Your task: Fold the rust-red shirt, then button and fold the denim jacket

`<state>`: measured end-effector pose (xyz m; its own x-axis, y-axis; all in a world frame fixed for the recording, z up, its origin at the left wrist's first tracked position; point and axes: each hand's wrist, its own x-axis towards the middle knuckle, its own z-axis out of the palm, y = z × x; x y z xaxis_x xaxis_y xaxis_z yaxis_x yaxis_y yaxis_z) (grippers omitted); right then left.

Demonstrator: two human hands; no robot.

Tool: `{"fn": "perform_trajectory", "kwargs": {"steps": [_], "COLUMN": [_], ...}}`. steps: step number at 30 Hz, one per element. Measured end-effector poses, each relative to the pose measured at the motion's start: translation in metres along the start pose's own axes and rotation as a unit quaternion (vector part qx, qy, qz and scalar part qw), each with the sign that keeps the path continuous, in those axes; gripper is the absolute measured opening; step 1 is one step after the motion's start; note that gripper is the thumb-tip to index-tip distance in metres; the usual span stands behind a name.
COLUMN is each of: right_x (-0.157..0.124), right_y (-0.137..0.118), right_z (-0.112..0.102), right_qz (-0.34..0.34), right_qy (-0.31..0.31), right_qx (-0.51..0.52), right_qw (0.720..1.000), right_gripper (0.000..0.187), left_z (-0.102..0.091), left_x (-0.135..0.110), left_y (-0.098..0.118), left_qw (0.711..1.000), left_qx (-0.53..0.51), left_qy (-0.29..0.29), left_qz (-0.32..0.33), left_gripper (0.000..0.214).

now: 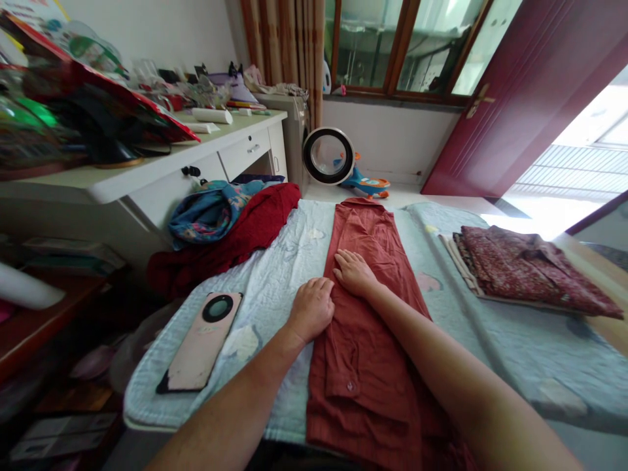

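A rust-red shirt (373,340) lies folded into a long narrow strip down the middle of a pale blue quilted pad (275,275). My left hand (313,307) rests at the strip's left edge with its fingers curled down onto the cloth. My right hand (354,271) lies flat on the shirt just beyond it, fingers stretched out and together. Neither hand lifts anything.
A pink phone (203,340) lies face down on the pad's near left. A dark red garment (230,239) and a blue patterned cloth (209,212) are heaped at the far left. Folded patterned clothes (524,268) sit at the right. A cluttered white desk (161,163) stands left.
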<state>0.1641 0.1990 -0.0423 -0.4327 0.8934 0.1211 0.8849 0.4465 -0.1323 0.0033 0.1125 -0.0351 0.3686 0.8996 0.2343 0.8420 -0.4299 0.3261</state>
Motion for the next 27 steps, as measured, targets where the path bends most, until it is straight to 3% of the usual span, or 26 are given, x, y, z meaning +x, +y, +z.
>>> {"fn": "perform_trajectory", "kwargs": {"steps": [12,20,27], "right_x": [-0.009,-0.026,-0.029], "right_y": [0.033,0.069,0.072], "right_z": [-0.011,-0.016,-0.018], "right_qz": [0.04,0.124,0.212], "right_qy": [-0.011,-0.022,-0.011], "right_qx": [-0.023,-0.022,-0.052], "right_qw": [0.999,0.992,0.976], "right_gripper": [0.061,0.063,0.068], "left_z": [0.0,0.0,0.002], "left_x": [-0.001,0.0,0.0], "left_y": [0.0,0.001,0.001], "left_qw": [1.0,1.0,1.0], "left_qx": [0.009,0.012,0.007], "left_qy": [0.004,0.003,-0.003], "left_qz": [0.005,0.001,-0.004], "left_gripper": [0.03,0.027,0.029]}}
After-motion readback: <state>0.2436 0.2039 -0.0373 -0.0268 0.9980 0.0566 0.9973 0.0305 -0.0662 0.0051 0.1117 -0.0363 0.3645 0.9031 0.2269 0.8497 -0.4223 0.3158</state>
